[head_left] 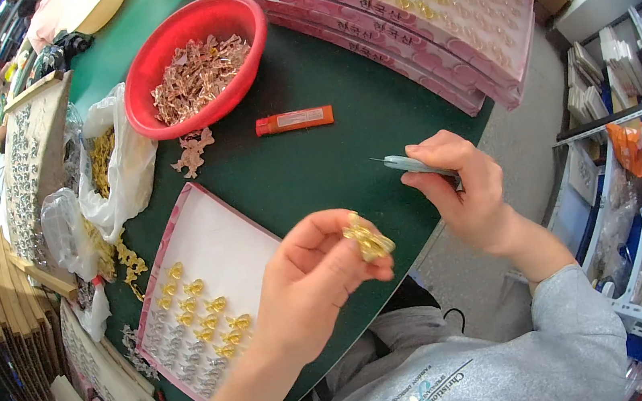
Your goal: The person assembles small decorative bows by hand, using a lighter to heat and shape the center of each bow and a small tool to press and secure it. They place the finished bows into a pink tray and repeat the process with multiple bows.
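Note:
My left hand [308,283] pinches a small shiny gold ornament [367,241] between thumb and fingers. Its exact kind is hard to make out. In my right hand [470,193] is a small grey hand tool [412,162] with a thin pointed tip, aimed left and held apart from the ornament. Left of my left forearm lies a white tray [212,235] with a pink patterned rim. Rows of gold pieces [207,321] and silver pieces [174,345] sit on its lower part; my left forearm passes in front of its right corner.
Behind the tray stands a red bowl [258,42] of rose-coloured metal pieces, near an orange box-shaped item [294,120]. Pink trays [397,36] are stacked at the far right of the green table [373,104]. Plastic bags [130,165] and upright boards [8,315] crowd the left.

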Available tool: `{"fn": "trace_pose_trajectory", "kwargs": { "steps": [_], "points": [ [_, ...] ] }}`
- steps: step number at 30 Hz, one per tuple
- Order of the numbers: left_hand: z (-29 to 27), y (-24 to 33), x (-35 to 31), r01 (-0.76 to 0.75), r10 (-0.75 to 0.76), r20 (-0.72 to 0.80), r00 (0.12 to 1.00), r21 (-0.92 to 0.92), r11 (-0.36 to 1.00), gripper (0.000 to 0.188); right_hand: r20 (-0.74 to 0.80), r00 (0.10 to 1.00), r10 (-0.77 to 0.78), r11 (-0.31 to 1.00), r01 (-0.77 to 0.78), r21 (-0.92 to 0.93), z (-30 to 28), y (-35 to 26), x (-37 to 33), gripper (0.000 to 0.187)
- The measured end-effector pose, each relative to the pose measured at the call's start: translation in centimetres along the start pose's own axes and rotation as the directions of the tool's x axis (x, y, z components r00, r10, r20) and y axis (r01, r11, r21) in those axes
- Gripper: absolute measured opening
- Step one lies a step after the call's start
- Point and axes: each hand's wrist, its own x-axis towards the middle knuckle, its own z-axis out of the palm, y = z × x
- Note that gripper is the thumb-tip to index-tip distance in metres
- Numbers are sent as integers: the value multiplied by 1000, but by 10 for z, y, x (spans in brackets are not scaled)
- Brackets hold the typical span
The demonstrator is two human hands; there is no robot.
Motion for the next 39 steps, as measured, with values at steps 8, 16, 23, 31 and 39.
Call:
{"fn": "trace_pose_trajectory", "kwargs": {
  "steps": [8, 16, 23, 31, 39],
  "points": [
    [-13, -4, 7, -124, 121, -114, 986, -22, 992, 12, 102, 984, -148, 989, 147, 16, 1, -8, 1, 35],
    [-13, -1, 5, -126, 126, -131, 983, 6, 992, 11, 137, 972, -191, 981, 193, 1, 6, -12, 2, 37],
    [-16, -4, 6, -135, 132, -121, 984, -14, 991, 11, 165, 972, -165, 984, 173, -37, 6, -13, 3, 36],
    [-11, 5, -1, -164, 183, -217, 959, 99, 981, 10, 293, 956, -2, 857, 153, -493, 10, 21, 24, 28],
    [-34, 12, -20, -454, 476, -253, 842, 144, 879, 10, 639, 736, 223, 662, -596, 455, 54, -42, 52, 24]
  ]
}}
